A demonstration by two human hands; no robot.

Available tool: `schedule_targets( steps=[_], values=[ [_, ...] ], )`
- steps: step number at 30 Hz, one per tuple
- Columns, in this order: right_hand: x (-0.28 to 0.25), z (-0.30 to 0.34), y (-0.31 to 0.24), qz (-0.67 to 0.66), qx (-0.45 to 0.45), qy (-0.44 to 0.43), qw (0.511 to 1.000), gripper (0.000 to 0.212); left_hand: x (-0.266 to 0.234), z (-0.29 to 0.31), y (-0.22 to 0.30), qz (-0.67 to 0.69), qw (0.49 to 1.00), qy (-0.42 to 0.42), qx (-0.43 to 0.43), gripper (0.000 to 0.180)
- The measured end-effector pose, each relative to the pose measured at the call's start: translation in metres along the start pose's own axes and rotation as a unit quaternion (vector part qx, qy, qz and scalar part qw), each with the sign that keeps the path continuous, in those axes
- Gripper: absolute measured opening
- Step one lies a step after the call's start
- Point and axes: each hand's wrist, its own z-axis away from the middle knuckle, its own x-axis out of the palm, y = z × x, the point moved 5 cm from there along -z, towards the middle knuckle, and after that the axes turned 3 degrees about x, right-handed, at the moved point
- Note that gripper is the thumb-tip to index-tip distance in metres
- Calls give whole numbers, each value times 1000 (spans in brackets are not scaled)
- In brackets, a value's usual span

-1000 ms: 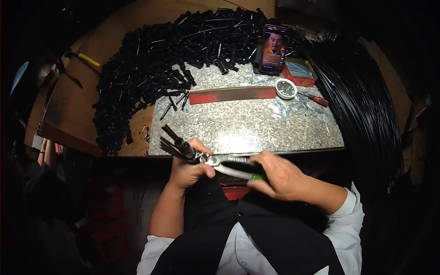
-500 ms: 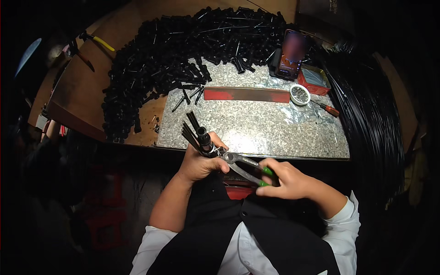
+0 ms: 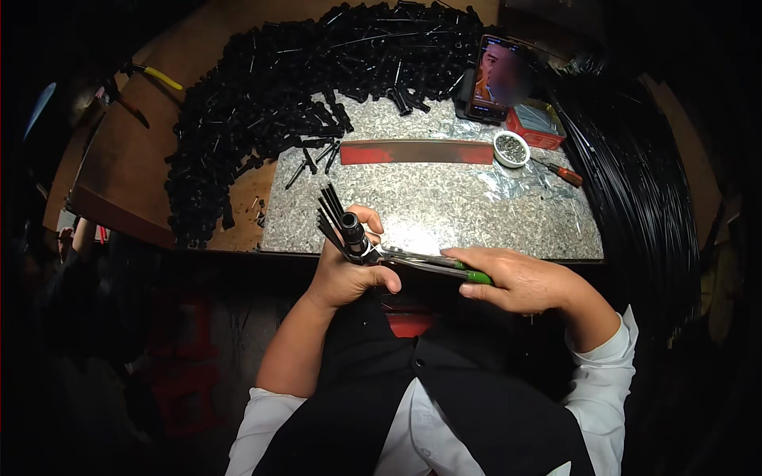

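In my left hand (image 3: 337, 278) I hold a black tubular fitting (image 3: 351, 226) with a bunch of thin black rods fanned out beside it. The fitting stands nearly upright in front of the table's near edge. My right hand (image 3: 524, 278) is wrapped round the green handles of metal pincers (image 3: 425, 262). Their jaws meet the lower end of the fitting, by a thin bright strand that looks like wire. Exactly what the jaws grip is too small to tell. My left thumb sticks out just below the jaws.
A large heap of black fittings (image 3: 302, 71) lines the back and left. On the speckled tabletop (image 3: 444, 206) lie a red-and-black strip (image 3: 417, 152), a white bowl (image 3: 511, 149) of small metal bits, and a screwdriver (image 3: 563, 173). A propped phone (image 3: 488, 79), red box (image 3: 536, 127) and black rods (image 3: 627, 190) stand right.
The pincers have swung up to nearly level and their handles are closer together. My right hand has moved up and to the right. My left hand keeps its hold on the fitting.
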Motion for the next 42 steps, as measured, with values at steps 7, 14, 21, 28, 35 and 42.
schedule_targets(
  steps=[7, 14, 21, 28, 35, 42],
  values=[
    [9, -5, -3, 79, 117, -1, 990, 30, -1, 4, -3, -18, 1000, 17, 4, 77],
    [11, 4, 3, 77, 92, 40, 992, 26, 6, 1, 14, 67, 998, -2, 9, 85],
    [-15, 19, -18, 241, 51, 120, 962, 27, 3, 3, 13, 75, 995, -72, 1, 80],
    [-26, 27, -36, 372, 38, 138, 917, 30, 22, 0, 16, 58, 990, -123, -30, 85],
    [-22, 26, -38, 394, 29, 118, 911, 28, 25, 3, 9, 3, 991, -130, -2, 77],
    [-16, 22, -34, 324, 73, 68, 941, 25, 23, 6, 11, -14, 991, -133, 2, 64]
  ],
)
